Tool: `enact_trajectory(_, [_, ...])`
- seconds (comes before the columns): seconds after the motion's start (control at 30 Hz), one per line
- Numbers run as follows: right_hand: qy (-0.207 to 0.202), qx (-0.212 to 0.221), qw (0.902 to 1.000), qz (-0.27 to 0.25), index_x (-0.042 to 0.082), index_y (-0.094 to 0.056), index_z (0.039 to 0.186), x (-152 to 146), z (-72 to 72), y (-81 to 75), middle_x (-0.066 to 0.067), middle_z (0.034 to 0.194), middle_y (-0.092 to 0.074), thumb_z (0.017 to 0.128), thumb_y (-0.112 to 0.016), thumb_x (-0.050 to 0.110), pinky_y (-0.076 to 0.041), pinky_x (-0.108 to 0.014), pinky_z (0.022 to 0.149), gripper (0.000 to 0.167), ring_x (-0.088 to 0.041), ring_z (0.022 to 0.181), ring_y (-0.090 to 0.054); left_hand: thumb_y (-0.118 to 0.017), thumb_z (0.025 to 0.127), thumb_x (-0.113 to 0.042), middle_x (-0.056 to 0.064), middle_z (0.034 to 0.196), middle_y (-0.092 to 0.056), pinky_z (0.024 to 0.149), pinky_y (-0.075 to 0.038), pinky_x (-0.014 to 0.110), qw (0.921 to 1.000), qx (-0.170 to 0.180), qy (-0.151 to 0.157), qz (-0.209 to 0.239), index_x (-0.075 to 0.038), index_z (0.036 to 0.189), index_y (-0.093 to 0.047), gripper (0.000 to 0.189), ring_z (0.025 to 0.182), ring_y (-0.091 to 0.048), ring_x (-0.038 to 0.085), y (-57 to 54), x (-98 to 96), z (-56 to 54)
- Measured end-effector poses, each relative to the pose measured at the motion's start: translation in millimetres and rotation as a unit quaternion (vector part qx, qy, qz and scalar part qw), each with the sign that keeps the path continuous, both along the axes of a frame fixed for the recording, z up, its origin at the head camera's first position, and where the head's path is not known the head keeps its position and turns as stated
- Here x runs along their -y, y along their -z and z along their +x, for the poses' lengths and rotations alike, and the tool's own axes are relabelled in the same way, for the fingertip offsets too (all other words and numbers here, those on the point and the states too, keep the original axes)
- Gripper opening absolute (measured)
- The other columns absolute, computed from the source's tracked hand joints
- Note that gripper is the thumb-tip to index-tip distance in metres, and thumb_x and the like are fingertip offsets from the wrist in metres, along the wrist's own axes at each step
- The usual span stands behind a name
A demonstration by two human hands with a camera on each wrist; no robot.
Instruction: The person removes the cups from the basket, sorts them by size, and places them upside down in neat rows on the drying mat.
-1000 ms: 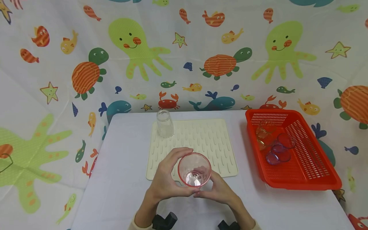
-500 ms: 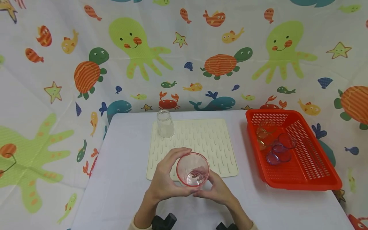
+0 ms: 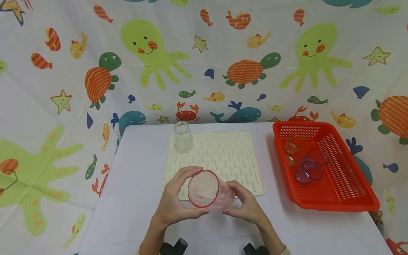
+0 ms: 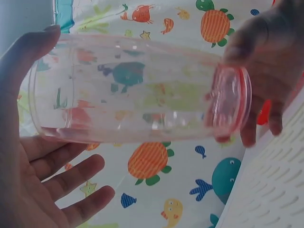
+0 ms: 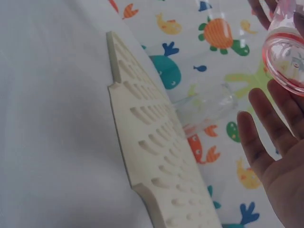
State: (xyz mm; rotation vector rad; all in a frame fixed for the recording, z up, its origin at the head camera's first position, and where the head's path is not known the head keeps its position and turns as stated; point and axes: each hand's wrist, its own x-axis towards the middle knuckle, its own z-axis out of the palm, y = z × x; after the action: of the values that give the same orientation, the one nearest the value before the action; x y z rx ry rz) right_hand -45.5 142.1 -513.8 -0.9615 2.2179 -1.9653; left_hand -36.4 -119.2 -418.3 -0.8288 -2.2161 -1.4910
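A clear drinking glass with a pink tint and red rim [image 3: 227,197] is tilted on its side above the front of a cream ridged drying mat [image 3: 223,152]. Its mouth faces left and its base right. The left hand [image 3: 172,203] grips it by the rim end, thumb and fingers on opposite sides. At the base end, the right hand [image 3: 247,205] holds it between thumb and fingers. In the left wrist view the pink glass [image 4: 137,90] spans both hands. Only its base part shows in the right wrist view, beside the right hand's spread fingers [image 5: 268,123].
A clear colourless glass [image 3: 183,138] stands at the mat's back left corner. On the right is a red plastic basket [image 3: 338,198] holding amber glasses [image 3: 291,148] and purple glasses [image 3: 309,170]. A sea-animal curtain hangs behind the white table [image 3: 137,159].
The pink glass has turned from mouth-up to tilted over, its mouth swinging left and its base right. The left hand moved slightly left; the right hand shifted slightly right toward the base.
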Motion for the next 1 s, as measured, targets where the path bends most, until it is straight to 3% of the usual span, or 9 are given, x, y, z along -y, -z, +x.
enact_trajectory(0.13, [-0.013,0.011,0.9994,-0.029,0.0,-0.052,0.135,-7.1,-2.5,-1.6,-0.005,0.126,-0.062,0.071,-0.083,-0.009,-0.054,-0.022,0.095,0.072,-0.009,0.112,-0.058,-0.094,0.064,-0.04,0.004,0.133,-0.062,0.104,-0.055,0.028,0.9998,0.015,-0.006,-0.011,-0.011,0.138,-0.056,0.089,0.121,-0.06,0.018,6.1,10.8,3.5])
enact_trajectory(0.4, [-0.008,0.032,0.9977,-0.059,-0.006,-0.05,0.133,-17.0,-4.9,-8.5,-0.003,0.127,-0.062,0.071,-0.08,-0.013,-0.05,-0.022,0.105,0.069,-0.011,0.116,-0.058,-0.096,0.059,-0.029,0.007,0.13,-0.063,0.106,-0.05,0.022,0.9999,0.007,0.002,-0.014,-0.007,0.137,-0.056,0.089,0.12,-0.06,0.018,21.2,25.2,8.2])
enact_trajectory(0.7, [-0.029,0.048,0.9918,-0.115,-0.016,-0.044,0.137,-19.8,-7.5,-11.1,0.002,0.134,-0.062,0.071,-0.073,-0.019,-0.045,-0.02,0.111,0.072,-0.01,0.123,-0.057,-0.095,0.065,-0.035,-0.002,0.136,-0.06,0.102,-0.053,0.029,0.9952,0.083,-0.009,-0.053,-0.019,0.141,-0.053,0.088,0.122,-0.058,0.013,34.0,32.3,18.7])
enact_trajectory(0.83, [-0.045,0.046,0.9877,-0.142,-0.018,-0.043,0.136,-18.5,-8.9,-12.7,0.0,0.134,-0.061,0.073,-0.071,-0.017,-0.05,-0.021,0.106,0.069,-0.011,0.122,-0.056,-0.094,0.066,-0.035,-0.005,0.137,-0.058,0.103,-0.053,0.033,0.9919,0.113,-0.003,-0.057,-0.022,0.14,-0.052,0.086,0.125,-0.056,0.012,39.9,32.9,20.5])
enact_trajectory(1.0, [-0.059,0.066,0.9796,-0.18,-0.018,-0.041,0.137,-15.7,-9.1,-16.1,-0.003,0.137,-0.058,0.08,-0.073,-0.007,-0.056,-0.023,0.1,0.065,-0.012,0.121,-0.055,-0.094,0.067,-0.034,-0.005,0.135,-0.059,0.104,-0.052,0.03,0.9904,0.128,0.004,-0.052,-0.023,0.138,-0.054,0.082,0.125,-0.056,0.012,50.5,30.9,23.1])
